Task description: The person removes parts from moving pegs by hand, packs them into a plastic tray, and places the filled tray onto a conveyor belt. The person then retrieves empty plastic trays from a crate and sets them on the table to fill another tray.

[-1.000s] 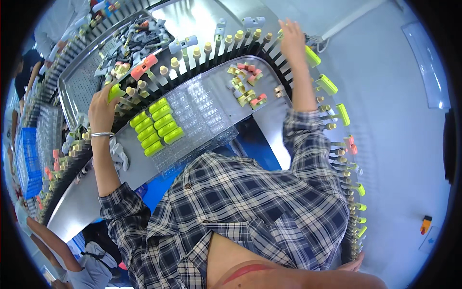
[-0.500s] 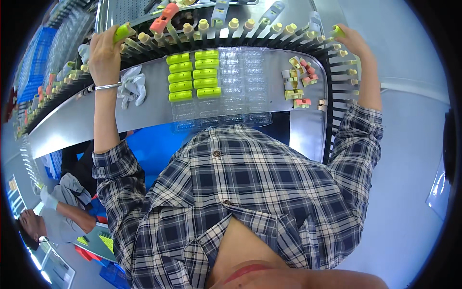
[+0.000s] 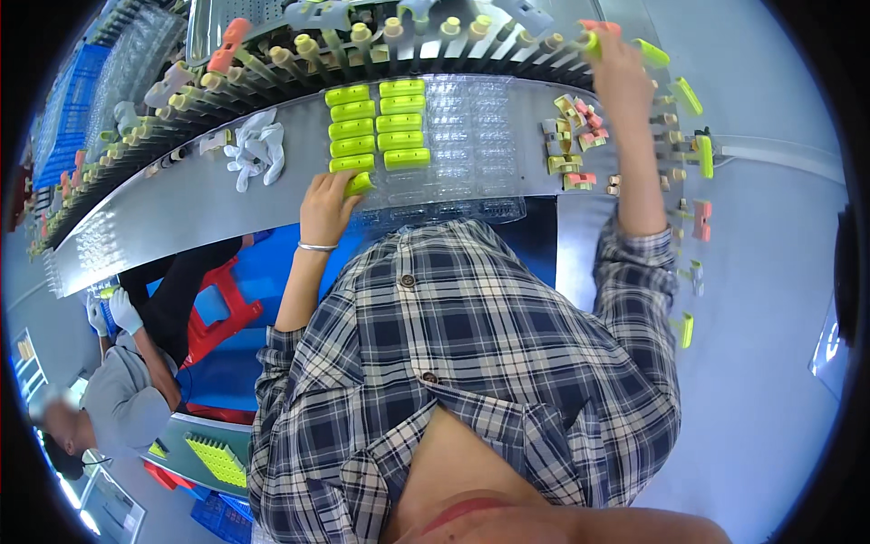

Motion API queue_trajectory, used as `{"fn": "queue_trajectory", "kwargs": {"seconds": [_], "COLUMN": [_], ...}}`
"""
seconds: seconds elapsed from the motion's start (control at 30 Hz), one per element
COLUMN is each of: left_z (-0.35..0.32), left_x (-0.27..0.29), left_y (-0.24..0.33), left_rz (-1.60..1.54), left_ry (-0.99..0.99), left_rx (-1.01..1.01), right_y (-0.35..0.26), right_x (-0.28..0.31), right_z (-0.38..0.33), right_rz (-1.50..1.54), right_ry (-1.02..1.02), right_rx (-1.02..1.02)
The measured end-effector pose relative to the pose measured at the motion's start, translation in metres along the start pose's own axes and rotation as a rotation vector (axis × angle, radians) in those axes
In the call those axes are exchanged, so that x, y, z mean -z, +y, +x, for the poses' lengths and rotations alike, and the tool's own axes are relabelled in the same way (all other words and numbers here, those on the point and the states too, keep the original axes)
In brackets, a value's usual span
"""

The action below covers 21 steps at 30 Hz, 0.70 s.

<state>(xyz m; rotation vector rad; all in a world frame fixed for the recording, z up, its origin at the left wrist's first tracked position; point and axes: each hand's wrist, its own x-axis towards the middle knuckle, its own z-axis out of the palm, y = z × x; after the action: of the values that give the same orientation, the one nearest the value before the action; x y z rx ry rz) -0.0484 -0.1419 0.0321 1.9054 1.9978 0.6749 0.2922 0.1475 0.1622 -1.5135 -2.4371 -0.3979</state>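
Observation:
My left hand [image 3: 324,210] pinches a lime-green plastic piece [image 3: 359,184] at the lower left of a clear blister tray [image 3: 467,136]. Two columns of similar lime-green pieces [image 3: 352,129] fill the tray's left part; its right part shows bare cavities. Up at the far right, my right hand [image 3: 625,86] is closed by the curved row of pegs [image 3: 450,27]. Between its fingertips is another lime-green piece [image 3: 592,44], with a coral piece [image 3: 600,27] just behind. The fingers partly hide both.
Loose coral and cream pieces [image 3: 571,136] lie right of the tray. A crumpled white glove [image 3: 257,150] rests to its left. Lime-green pieces [image 3: 705,156] sit on pegs along the right. At lower left, a gloved co-worker [image 3: 136,363] sits near a red stool [image 3: 227,308].
My left hand has come from the pegs down to the tray with a lime-green piece. My right hand has shifted left. Pieces on the far pegs have moved left; more pieces show at right.

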Motion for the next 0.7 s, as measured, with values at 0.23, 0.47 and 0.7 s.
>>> {"fn": "queue_trajectory", "kwargs": {"seconds": [0.23,0.47,0.7], "left_z": [-0.005,-0.004,0.014], "left_x": [-0.001,-0.028,-0.045], "left_y": [-0.011,-0.016,-0.016], "left_rz": [0.110,-0.005,-0.246], "left_ry": [-0.005,0.196,0.251], "left_rx": [-0.021,0.083,0.324], "right_y": [-0.162,-0.228,-0.226], "right_x": [-0.059,-0.089,-0.109], "right_z": [-0.118,-0.158,-0.162], "right_rz": [0.702,0.719,1.045], "right_ry": [-0.284,-0.046,-0.141], "right_rx": [0.318,0.478,0.635]}}
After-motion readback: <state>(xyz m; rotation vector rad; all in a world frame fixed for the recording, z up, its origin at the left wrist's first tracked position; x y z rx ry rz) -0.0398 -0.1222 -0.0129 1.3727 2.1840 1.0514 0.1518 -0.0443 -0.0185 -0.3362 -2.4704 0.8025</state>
